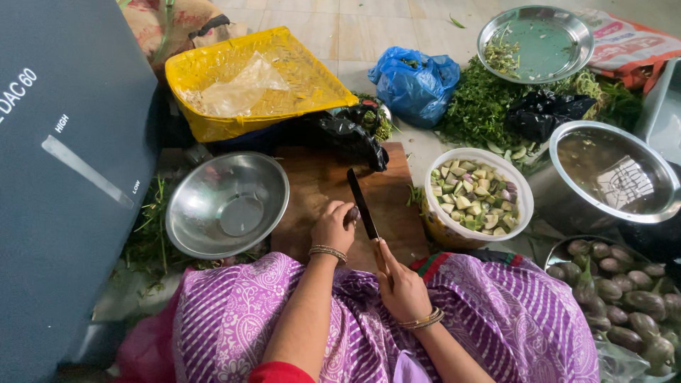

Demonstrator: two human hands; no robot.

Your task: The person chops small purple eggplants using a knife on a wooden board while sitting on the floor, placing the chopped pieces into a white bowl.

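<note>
- crate (213, 71): yellow
- bag (415, 81): blue
- cloth (496, 312): purple w/ white stripes
- bowl (225, 204): silver
- board (319, 184): brown
- herbs (479, 106): green
- knife (362, 204): black blade

small brinjal (352, 213) mostly hidden under left fingers (339, 216), knife handle (381, 259) buried in right hand (401, 287)

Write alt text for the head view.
The right hand holds a knife over a small eggplant pinned by the left hand on a wooden cutting board, between an empty steel bowl and a bowl of chopped pieces.
</note>
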